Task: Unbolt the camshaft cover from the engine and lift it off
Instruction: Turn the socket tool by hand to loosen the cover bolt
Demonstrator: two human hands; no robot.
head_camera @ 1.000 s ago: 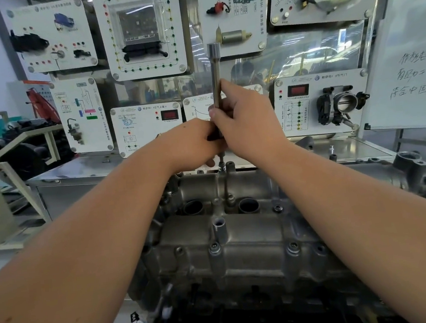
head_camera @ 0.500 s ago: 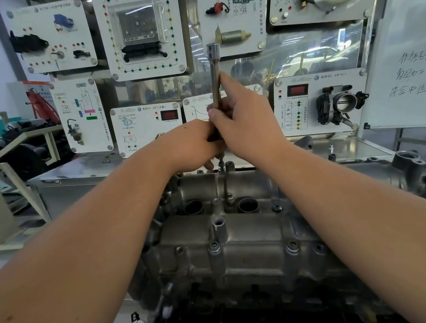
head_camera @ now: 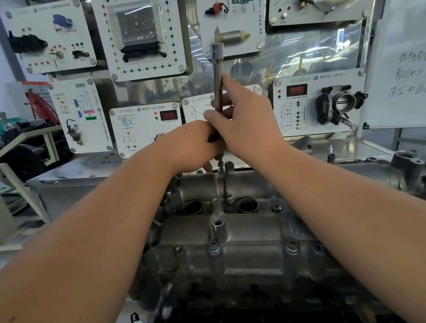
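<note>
Camshaft cover (head_camera: 240, 239) sat bolted on engine, near bolts (head_camera: 213, 247) in place. Beyond it, left hand (head_camera: 192, 147) curled around the tool's lower part, right hand (head_camera: 244, 121) gripped extension bar (head_camera: 217, 82) upright over far-edge bolt (head_camera: 220, 166). Step: spinning that bolt out; next probably needs regrip, more turns. Versus 1 s earlier: bar barely shifted.
</note>
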